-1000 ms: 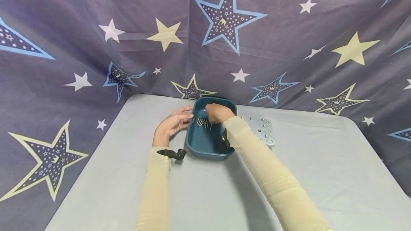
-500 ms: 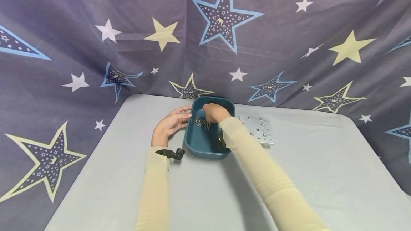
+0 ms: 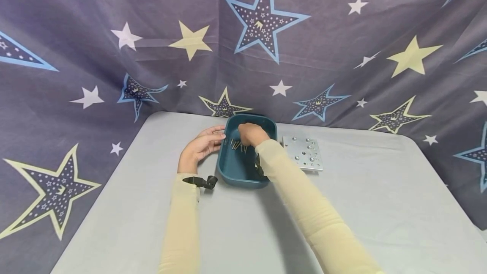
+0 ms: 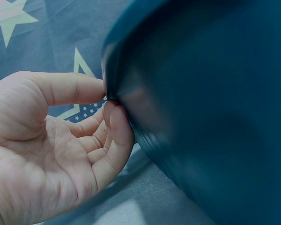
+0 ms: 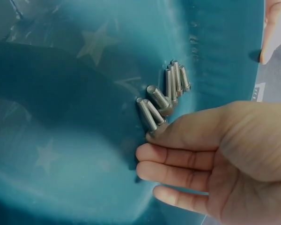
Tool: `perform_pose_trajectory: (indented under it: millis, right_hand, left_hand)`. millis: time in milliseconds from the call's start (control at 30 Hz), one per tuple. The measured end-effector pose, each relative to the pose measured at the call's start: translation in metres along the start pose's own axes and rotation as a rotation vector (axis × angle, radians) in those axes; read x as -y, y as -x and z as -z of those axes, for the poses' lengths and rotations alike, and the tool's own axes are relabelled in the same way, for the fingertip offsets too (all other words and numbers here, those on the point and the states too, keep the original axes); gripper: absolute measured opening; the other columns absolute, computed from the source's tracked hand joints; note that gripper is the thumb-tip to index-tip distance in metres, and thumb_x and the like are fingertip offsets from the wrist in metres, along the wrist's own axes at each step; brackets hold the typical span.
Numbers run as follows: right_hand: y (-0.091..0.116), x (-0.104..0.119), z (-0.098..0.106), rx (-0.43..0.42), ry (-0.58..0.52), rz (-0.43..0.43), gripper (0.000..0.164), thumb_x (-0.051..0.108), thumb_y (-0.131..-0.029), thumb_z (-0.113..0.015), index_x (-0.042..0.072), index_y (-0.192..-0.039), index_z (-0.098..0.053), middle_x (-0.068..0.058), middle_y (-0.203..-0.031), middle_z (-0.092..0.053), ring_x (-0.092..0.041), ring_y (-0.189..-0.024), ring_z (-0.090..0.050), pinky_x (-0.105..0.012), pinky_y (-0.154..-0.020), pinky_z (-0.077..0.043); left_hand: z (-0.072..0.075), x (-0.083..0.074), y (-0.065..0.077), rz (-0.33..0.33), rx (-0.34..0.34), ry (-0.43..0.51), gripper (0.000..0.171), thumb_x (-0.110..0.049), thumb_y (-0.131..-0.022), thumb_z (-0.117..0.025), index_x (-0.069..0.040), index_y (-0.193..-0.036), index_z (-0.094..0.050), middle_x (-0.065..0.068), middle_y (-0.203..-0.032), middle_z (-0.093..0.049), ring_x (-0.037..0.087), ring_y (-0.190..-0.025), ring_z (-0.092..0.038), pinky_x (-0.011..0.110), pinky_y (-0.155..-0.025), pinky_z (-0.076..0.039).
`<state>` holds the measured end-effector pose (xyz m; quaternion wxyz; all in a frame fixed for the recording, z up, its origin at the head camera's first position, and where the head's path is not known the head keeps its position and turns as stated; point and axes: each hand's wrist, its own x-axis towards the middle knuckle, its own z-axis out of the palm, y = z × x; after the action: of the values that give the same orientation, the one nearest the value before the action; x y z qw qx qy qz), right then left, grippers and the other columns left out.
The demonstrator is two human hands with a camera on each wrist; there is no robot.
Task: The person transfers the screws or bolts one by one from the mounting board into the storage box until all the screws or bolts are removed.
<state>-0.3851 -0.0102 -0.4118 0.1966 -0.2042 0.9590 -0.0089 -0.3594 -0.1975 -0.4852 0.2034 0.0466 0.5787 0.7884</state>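
Observation:
A teal plastic bin (image 3: 242,172) stands at the back of the table, with several metal bolts (image 3: 236,144) lying loosely grouped inside it. My left hand (image 3: 201,148) is at the bin's left side, its thumb and fingertips touching the outer wall by the rim. Reaching down into the bin, my right hand (image 3: 252,133) has its thumb and fingertips at the near end of the bolt group. In the right wrist view, the thumb and forefinger pinch a bolt (image 5: 146,114) by its lower end; that end is partly hidden. More bolts (image 5: 176,79) lie just beyond, against the bin's floor.
A silver metal plate (image 3: 303,152) with bolts or studs and holes lies right of the bin, partly behind the right sleeve. A star-patterned cloth (image 3: 323,54) hangs behind the grey-white table (image 3: 125,206).
The whole head view has shifted slightly left. My right hand stays down among the bolts with only small movement, and my left hand keeps its place at the bin's side.

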Motion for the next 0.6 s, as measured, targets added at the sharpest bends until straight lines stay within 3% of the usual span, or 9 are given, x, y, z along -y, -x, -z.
perform_pose_trajectory:
  millis: [600]
  right_hand:
    - [0.0,0.0026,0.0006,0.007,0.019,-0.004,0.03,0.003,-0.1,-0.056,0.002,-0.129,-0.063,-0.012,-0.111,-0.065,-0.022,-0.09,-0.054,-0.036,-0.081,-0.048]
  left_hand:
    - [-0.0016,-0.0011,0.0003,0.009,-0.006,-0.002,0.059,0.002,-0.103,-0.048,0.004,-0.157,-0.024,-0.002,-0.105,-0.069,0.012,-0.096,-0.067,0.025,-0.082,-0.056]
